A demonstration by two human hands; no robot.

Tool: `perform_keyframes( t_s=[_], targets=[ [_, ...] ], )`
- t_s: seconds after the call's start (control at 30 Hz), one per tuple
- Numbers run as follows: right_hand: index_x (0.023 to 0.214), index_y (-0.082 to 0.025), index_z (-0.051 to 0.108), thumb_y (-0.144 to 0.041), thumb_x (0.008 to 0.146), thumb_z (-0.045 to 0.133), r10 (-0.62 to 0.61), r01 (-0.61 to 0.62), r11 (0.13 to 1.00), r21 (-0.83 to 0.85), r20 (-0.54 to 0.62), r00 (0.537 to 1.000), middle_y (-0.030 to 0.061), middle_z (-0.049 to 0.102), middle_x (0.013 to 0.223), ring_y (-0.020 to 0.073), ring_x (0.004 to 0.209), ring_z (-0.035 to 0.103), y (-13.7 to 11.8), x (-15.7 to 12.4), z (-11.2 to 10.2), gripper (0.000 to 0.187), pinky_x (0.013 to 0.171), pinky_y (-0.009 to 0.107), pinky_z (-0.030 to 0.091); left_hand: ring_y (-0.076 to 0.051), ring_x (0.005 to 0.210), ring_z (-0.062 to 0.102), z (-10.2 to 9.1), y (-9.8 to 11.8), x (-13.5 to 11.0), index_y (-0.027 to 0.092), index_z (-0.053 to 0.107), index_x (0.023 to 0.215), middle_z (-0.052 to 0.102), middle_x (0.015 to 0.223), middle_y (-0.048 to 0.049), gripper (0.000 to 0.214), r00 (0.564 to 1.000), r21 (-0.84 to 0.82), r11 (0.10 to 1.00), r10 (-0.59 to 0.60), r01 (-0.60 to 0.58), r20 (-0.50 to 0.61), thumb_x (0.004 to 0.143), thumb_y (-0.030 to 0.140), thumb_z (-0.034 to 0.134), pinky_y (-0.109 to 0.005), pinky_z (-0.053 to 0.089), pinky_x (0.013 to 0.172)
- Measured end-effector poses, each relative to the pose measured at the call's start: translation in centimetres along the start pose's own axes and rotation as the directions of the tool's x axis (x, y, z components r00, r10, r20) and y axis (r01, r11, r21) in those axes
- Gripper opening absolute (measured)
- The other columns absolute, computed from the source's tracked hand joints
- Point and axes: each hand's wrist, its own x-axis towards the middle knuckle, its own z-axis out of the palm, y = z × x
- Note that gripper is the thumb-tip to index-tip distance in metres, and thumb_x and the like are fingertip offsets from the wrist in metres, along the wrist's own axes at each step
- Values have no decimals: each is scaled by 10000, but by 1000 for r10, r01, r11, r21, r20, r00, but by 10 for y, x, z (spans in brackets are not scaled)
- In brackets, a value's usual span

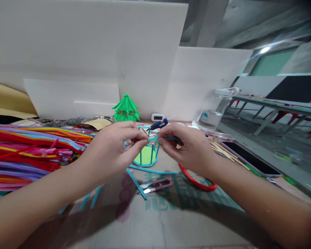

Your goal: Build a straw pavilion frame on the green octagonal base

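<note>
My left hand and my right hand meet over the middle of the table, both pinched on the top of a small blue pipe-cleaner frame. The frame has upright blue stems and a round base with a light green disc inside. My left fingers pinch a blue strand at the frame's upper left. The fingers of my right hand pinch a blue strand at its upper right. Loose blue pipe-cleaner pieces lie on the table below the frame.
A big pile of coloured pipe cleaners fills the left side. Pink thread snips and a red loop lie near the front. A green paper tree, a water bottle, wooden sticks and a phone stand behind and right.
</note>
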Motion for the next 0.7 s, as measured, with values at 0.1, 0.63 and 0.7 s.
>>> perform_keyframes(
  t_s=[0.1, 0.63, 0.7],
  targets=[
    [825, -181, 598, -108, 879, 572, -53, 53, 996, -69, 6, 999, -56, 603, 629, 70, 495, 451, 1, -2, 2, 94, 506, 217, 334, -151, 830, 628, 1, -2, -1, 179, 713, 865, 688, 838, -11, 129, 999, 80, 996, 48, -46, -17, 938, 191, 607, -262, 451, 727],
    [997, -185, 679, -107, 956, 539, 20, -35, 992, 121, 122, 992, 52, 693, 919, 130, 750, 611, 27, -11, 23, 165, 621, 236, 457, -217, 1002, 619, 0, -57, 7, 223, 753, 994, 676, 1048, -67, 161, 981, 76, 997, 4, -19, 193, 933, 229, 605, -357, 484, 866],
    [1016, -173, 695, -89, 949, 545, 14, -30, 991, 132, 121, 993, 58, 676, 926, 133, 776, 612, 27, -11, 27, 185, 626, 232, 463, -226, 1017, 619, 4, -62, 6, 223, 759, 968, 681, 1057, -70, 136, 977, 90, 996, 6, -26, 214, 919, 231, 633, -382, 482, 906]
  ],
)
